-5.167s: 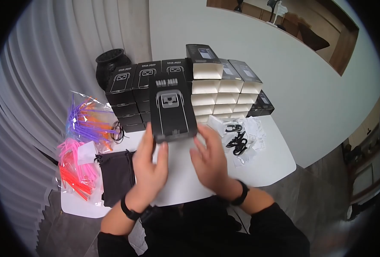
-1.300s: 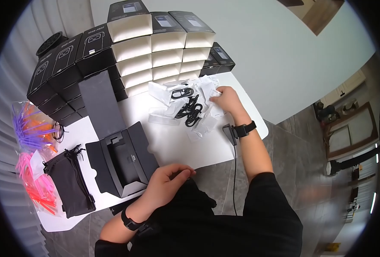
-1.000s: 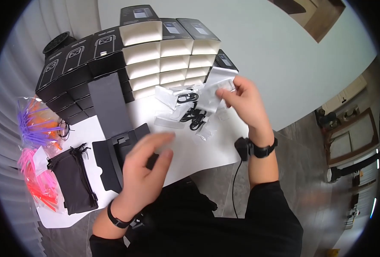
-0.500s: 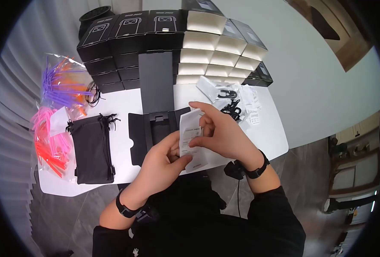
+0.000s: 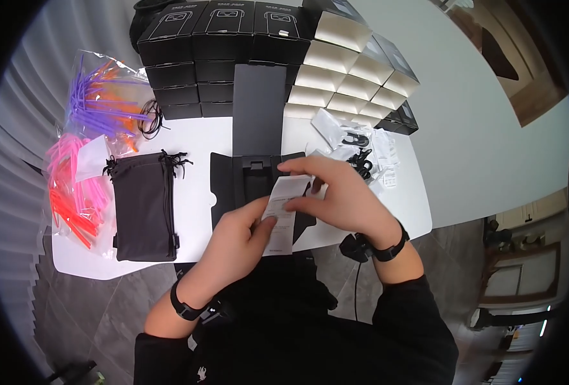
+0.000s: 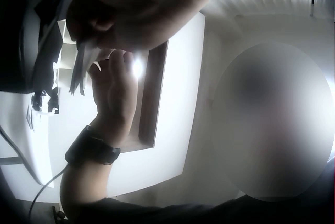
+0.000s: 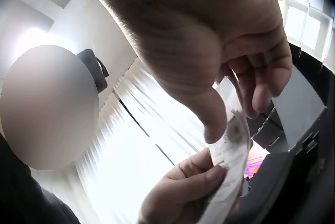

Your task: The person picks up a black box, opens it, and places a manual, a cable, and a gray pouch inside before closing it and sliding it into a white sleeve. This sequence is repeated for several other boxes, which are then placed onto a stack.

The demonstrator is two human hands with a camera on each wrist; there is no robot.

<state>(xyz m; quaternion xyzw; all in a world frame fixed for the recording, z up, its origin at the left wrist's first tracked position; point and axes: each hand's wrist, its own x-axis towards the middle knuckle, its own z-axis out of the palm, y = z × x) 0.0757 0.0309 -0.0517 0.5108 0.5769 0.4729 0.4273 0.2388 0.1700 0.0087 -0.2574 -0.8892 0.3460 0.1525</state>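
Observation:
Both hands hold a folded white printed leaflet [image 5: 282, 221] over the table's front edge. My left hand [image 5: 238, 240] pinches its left side between thumb and fingers. The right hand [image 5: 339, 196] has its thumb on the leaflet's upper face, with fingers behind the upper part. In the right wrist view the leaflet [image 7: 230, 145] runs between the right hand [image 7: 209, 46] and the left hand [image 7: 180, 190]. Behind the hands lies an opened black box [image 5: 257, 112], lid raised, its inside partly hidden by the hands.
Black boxes [image 5: 223, 54] and white-ended boxes [image 5: 328, 58] are stacked at the back. Black pouches [image 5: 144, 212] lie left, beside bagged purple and orange sticks [image 5: 101, 106] and pink and red ones [image 5: 76, 192]. Black cables [image 5: 361, 163], clear bags and papers [image 5: 385, 151] lie right.
The black box now lies opened on the table. My right hand has brought the leaflet from the paper pile at the right, and the left hand has taken hold of it too.

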